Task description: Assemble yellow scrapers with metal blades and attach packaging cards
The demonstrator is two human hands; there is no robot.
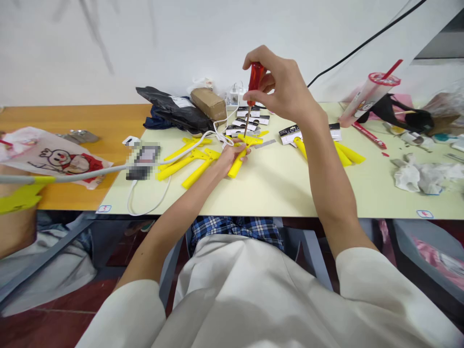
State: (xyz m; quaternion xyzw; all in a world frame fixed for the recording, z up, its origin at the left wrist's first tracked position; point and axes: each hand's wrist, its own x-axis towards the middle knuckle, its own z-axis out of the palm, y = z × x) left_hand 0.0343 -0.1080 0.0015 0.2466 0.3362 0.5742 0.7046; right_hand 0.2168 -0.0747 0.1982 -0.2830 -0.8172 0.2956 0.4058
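Observation:
My right hand point(277, 84) is wrapped round the red handle of a screwdriver point(256, 79), held upright with its shaft pointing down. The shaft's tip meets the head of a yellow plastic tool point(236, 164). Around that tool my left hand point(232, 157) is closed, pressing it near the table. Several more yellow tools point(199, 173) lie just left of my left hand, and others point(348, 153) lie to the right, partly behind my right forearm. A flat grey strip point(266, 144) rests beside the held tool.
Behind the hands are black-and-white packages point(250, 121), a brown box point(208, 104) and a black bag point(177, 108). A white cable crosses near a phone point(143, 162). At right stand a tilted cup point(369, 99) and crumpled tissue point(408, 176). Another person's arm point(18, 227) shows at far left.

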